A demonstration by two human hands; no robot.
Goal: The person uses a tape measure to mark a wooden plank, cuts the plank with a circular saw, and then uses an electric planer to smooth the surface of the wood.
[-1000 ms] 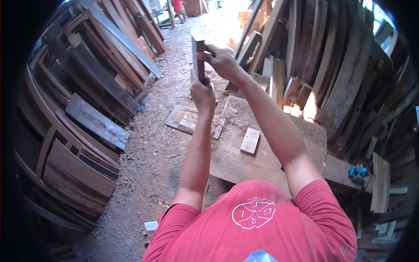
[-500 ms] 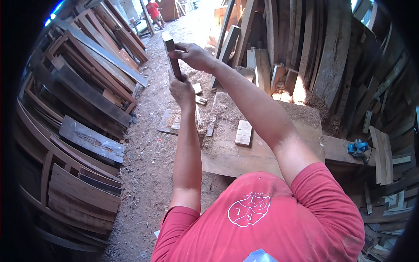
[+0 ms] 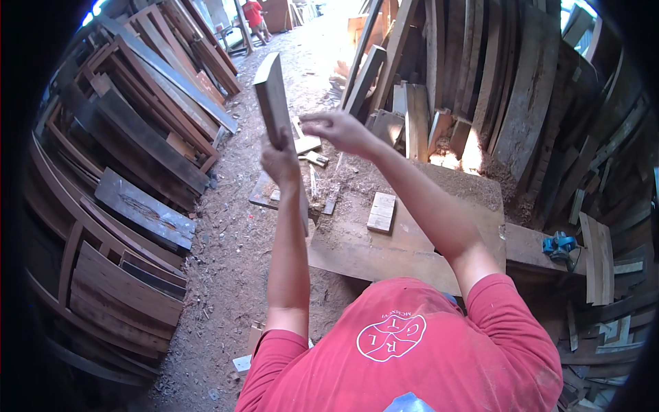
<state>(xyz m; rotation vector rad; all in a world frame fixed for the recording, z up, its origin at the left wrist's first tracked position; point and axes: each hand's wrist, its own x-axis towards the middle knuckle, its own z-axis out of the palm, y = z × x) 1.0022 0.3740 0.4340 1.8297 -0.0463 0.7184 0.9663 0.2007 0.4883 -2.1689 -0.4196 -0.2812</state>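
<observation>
Left of the wooden bench [image 3: 401, 250], a board [image 3: 274, 103], long axis up the view and tipped slightly left, sits gripped in the left hand [image 3: 280, 163]; the right hand [image 3: 341, 133], fingers loosely parted, hangs just right, seemingly not touching

Table [image 3: 371, 258] is covered with sawdust [image 3: 353, 180] toward its far side; a pale wood block [image 3: 382, 212] is laid left of its middle. To the right, a blue power tool [image 3: 559, 245] is set on a plank [image 3: 524, 242].
</observation>
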